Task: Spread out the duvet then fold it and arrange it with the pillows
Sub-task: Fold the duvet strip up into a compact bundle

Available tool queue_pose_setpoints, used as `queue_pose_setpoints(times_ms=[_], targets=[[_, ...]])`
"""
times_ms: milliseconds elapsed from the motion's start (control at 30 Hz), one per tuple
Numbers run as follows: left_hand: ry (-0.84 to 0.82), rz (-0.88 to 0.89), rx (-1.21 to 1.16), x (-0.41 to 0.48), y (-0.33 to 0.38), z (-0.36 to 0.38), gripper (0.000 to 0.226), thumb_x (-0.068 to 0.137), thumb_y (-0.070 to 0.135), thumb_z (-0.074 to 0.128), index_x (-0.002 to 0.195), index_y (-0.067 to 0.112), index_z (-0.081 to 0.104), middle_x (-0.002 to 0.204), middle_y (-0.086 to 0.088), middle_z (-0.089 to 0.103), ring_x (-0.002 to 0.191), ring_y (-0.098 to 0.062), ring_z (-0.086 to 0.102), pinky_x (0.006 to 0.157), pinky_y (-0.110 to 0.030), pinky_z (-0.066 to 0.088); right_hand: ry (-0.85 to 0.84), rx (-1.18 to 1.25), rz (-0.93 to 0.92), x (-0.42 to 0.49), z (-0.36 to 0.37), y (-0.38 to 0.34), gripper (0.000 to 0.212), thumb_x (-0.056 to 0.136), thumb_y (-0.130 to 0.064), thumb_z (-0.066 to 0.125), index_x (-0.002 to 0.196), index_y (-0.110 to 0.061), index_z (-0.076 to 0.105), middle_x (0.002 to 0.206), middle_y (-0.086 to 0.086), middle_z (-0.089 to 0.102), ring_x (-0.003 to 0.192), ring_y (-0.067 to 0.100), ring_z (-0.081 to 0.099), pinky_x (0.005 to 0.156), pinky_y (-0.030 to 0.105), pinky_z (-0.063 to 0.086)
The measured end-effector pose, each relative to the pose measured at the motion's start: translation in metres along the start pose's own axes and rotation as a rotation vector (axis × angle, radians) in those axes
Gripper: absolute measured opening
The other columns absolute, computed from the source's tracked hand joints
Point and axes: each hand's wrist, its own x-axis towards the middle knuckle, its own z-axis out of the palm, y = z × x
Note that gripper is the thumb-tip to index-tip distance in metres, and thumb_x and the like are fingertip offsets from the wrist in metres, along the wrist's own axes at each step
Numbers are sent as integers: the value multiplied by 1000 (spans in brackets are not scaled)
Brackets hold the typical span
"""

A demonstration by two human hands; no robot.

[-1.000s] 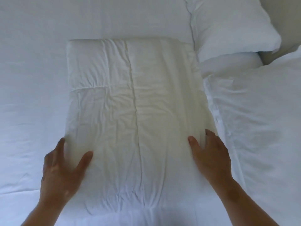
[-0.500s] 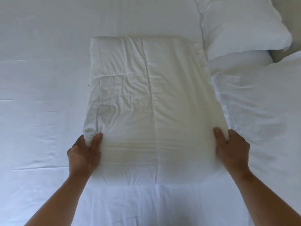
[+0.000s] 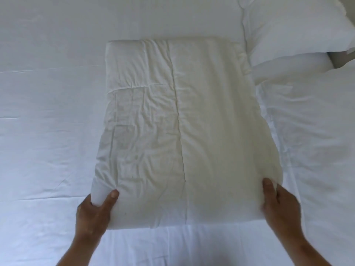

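Observation:
The white duvet (image 3: pixel 178 127) lies folded into a thick rectangle in the middle of the bed, its long side running away from me. My left hand (image 3: pixel 94 212) grips its near left corner, thumb on top and fingers tucked under the edge. At the near right corner, my right hand (image 3: pixel 278 204) grips the duvet's side with the thumb on top. Two white pillows lie to the right: one (image 3: pixel 292 25) at the far right, a larger one (image 3: pixel 315 141) alongside the duvet's right edge.
The white bed sheet (image 3: pixel 48 131) stretches wide to the left of the duvet and in front of it. A strip of grey wall or headboard (image 3: pixel 343 58) shows at the far right edge between the pillows.
Both hands went from lying flat on the duvet to gripping its near corners. The near left corner is now bunched in my left hand, and the duvet sits nearer the pillows.

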Motion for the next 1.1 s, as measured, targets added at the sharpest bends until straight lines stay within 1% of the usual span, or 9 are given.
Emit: queue_pose_setpoints(times_ms=[67,167,333,500,700,800,900,1000,1100], targets=[[15,21,-2,8,4,-10,78,46,74,62,90,10,70,79,-6,71,75,-26,67,65,-38,49,13,-24,-104,10,-21,-10,62,93,-57,29,54,-12,47,40,-4,48,46,13,49,50,29,35],[-111,-51,-99,17,-5,-14,78,40,67,77,92,9,72,84,-12,75,82,-31,71,73,-44,56,18,3,-73,8,-24,-11,61,90,-59,30,53,-14,49,39,0,52,51,14,53,51,27,34],[-489,-272,-408,33,-22,-18,97,21,48,100,100,-2,74,108,-24,72,98,-34,72,84,-46,60,-70,151,165,-8,17,11,71,78,-75,28,91,-18,68,81,8,67,82,34,61,72,42,45],[-510,-197,-343,26,-8,-5,99,30,56,98,112,9,69,110,-15,75,104,-30,71,96,-50,49,-121,205,222,-15,32,-9,55,85,-63,28,80,-17,57,74,8,62,74,32,56,63,40,37],[-372,-90,-114,19,8,1,93,27,78,84,99,21,73,94,1,78,91,-20,74,82,-45,57,-120,34,82,-4,12,-2,67,88,-64,24,60,-10,52,47,3,57,53,21,54,52,31,35],[-233,-96,-69,26,8,-11,74,32,63,85,91,18,74,84,0,78,85,-23,74,76,-45,58,-33,-48,15,7,-17,3,66,92,-60,26,53,-11,48,37,0,51,50,19,54,51,29,34],[-158,-70,19,24,12,-16,69,29,63,78,82,21,70,77,2,74,76,-22,70,67,-39,54,9,-67,24,7,-23,6,62,93,-57,28,53,-13,45,37,-2,48,50,17,52,51,27,33],[-173,-99,141,25,10,-13,77,21,70,76,79,19,68,73,3,72,73,-21,69,62,-37,52,-50,-119,51,7,-8,17,72,87,-72,19,55,-15,49,39,-2,51,53,11,51,53,27,34],[-329,-71,176,31,10,-27,99,20,89,74,96,27,67,85,3,76,81,-17,72,69,-39,56,-31,-121,131,22,-9,18,77,79,-83,18,68,-14,52,60,3,62,66,30,60,63,38,41]])
